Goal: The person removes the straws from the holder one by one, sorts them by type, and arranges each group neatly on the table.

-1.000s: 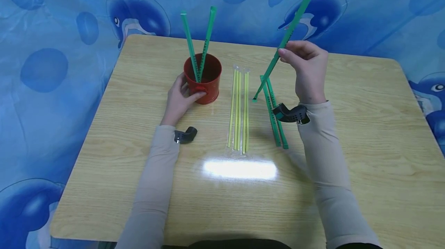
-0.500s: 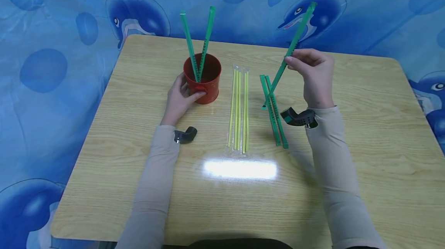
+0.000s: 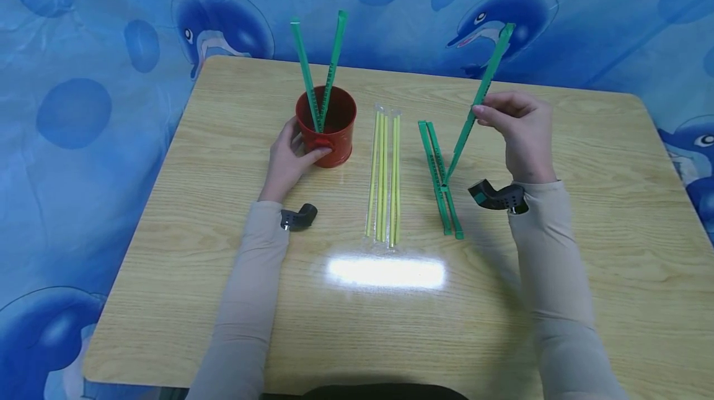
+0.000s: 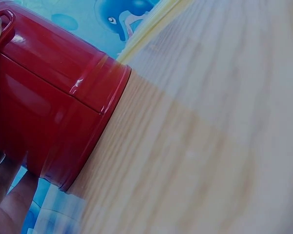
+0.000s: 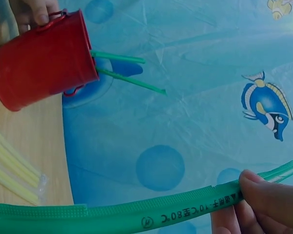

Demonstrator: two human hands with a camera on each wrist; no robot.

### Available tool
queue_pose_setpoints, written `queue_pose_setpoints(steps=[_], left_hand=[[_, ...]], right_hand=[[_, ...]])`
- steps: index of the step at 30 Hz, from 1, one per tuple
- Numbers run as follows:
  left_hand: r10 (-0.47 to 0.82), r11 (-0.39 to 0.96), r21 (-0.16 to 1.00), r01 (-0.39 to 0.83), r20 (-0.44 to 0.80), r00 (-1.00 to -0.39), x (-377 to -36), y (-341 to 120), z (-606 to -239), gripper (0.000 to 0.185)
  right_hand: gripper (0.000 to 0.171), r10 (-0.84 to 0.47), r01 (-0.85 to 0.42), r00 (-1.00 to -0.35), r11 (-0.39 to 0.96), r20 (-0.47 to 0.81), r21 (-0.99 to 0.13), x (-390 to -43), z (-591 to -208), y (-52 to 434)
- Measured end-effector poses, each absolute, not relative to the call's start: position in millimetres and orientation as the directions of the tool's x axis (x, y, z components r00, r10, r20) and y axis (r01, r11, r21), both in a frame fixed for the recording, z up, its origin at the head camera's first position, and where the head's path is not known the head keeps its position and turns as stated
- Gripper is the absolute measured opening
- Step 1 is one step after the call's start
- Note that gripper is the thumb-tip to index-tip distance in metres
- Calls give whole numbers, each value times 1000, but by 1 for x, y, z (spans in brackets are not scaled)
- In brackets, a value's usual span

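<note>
— What's the right hand (image 3: 521, 133) doing?
— Pinching a green straw (image 3: 474, 108) right of centre, its lower end on two flat ones (image 3: 440, 180).
— And the left hand (image 3: 287, 158)?
— Curled round the red cup (image 3: 328, 130), left of centre, with two straws (image 3: 318, 68) standing inside.

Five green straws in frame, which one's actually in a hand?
The tilted green straw pinched by the right hand. Two stand in the red cup; two lie flat on the table.
</note>
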State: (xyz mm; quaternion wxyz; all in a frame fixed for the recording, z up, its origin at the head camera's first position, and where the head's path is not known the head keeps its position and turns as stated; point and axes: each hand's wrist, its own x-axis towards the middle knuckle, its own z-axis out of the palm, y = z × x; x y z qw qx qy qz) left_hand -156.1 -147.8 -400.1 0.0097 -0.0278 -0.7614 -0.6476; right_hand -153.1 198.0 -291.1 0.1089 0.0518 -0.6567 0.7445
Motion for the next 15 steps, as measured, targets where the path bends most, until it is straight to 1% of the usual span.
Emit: queue_pose_setpoints(steps=[9,15], left_hand=[[31,156,986,65,61,-998,-154,-147,-398,78],[28,164,984,63,59,-998,-155,-147,-399,77]], right_hand=[[12,51,-158,-986,-21,156,-987,-147,-298,214],[10,15,-61,-998,128,63,-990,-144,-305,223]])
